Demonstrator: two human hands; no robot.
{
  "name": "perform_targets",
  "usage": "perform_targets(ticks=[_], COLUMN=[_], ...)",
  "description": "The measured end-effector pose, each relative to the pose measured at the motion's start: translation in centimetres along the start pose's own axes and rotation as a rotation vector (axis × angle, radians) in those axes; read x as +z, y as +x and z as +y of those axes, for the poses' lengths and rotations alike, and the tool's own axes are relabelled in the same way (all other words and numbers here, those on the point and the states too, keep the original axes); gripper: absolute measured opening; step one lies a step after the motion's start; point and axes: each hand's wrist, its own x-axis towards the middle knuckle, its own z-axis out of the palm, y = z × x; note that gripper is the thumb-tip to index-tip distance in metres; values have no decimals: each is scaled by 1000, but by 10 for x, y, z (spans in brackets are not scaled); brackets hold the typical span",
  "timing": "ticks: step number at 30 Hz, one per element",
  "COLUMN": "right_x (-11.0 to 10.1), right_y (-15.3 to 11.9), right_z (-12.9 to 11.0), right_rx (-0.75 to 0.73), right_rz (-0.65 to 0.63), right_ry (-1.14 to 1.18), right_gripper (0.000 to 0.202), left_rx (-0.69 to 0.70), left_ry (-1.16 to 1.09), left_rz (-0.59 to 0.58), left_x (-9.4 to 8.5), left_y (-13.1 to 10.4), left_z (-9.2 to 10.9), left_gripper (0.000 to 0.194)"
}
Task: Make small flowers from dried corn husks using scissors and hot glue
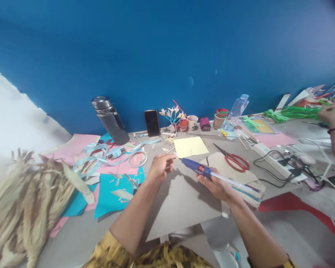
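**Glue gun up, nozzle at the pinch**

Big picture first: a grey table (80, 227) against a blue wall (167, 56), and a heap of dried corn husks (30, 201) piled at the left edge. Pink and turquoise paper sheets (111, 193) sprawl beside them, with a grey card (181, 201) lying flat right under the hands. Further back, a dark flask (110, 120) stands upright and a phone (152, 123) leans on the wall. A yellow sheet (190, 146) sits centre, red-handled scissors (234, 160) just to its right.

Now the action: the right hand (216, 186) is curled round a blue glue gun (197, 167), glue stick trailing out behind, nozzle aimed left. The left hand (160, 167) has fingertips pressed together, pinching something too small to tell, just beside that nozzle. Far right, another person's hand (333, 115) grips green strips (293, 112).
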Motion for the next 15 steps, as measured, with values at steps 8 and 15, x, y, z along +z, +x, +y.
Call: perform_targets(ticks=[8, 15], right_x=[0, 2], right_y=[-2, -1], right_z=[-1, 3], right_rx=[-21, -35], right_rz=[-23, -11], right_ry=[-12, -28], right_gripper=[35, 35], left_rx=[4, 0], left_ry=[1, 0], left_rz=[-3, -6], left_x=[0, -1], left_y=[2, 3], left_z=[-3, -2], left_gripper=[24, 25])
